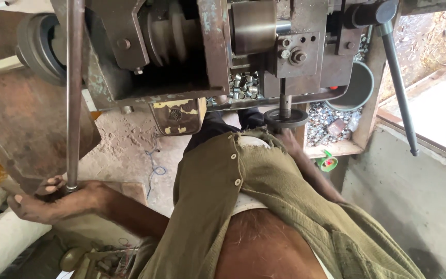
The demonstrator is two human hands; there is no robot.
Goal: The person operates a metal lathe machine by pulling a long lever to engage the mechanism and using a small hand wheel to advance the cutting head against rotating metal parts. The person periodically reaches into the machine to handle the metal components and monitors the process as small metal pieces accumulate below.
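Rusty rod (73, 93), 1 long vertical bar, runs down the left of the view from the machine's top edge to the left hand (52, 201), whose fingers curl round its lower end in a closed grip. The right hand (289, 140) reaches up under the machine, at the dark round handwheel (285, 118); it is blurred and partly hidden by the olive shirt (264, 191), so I cannot tell whether that grip is closed or open.

Labels and packages: 1 worn plate (177, 117) with yellow patches and a dark round mark hangs below the machine body (181, 57), just left of centre. 1 small green and red roll (328, 162) lies under the wooden shelf (336, 149), right of the arm.

Counts: 1 grey round bowl (360, 88) stands on the shelf, with a heap of small shiny metal pieces (326, 124) beside it, too many to count; more of them show behind the machine. 1 long dark lever (398, 88) slants down at the right. 1 stepped pulley (171, 31) sits at the top. 1 blue wire (156, 165) lies on the concrete floor (125, 144).
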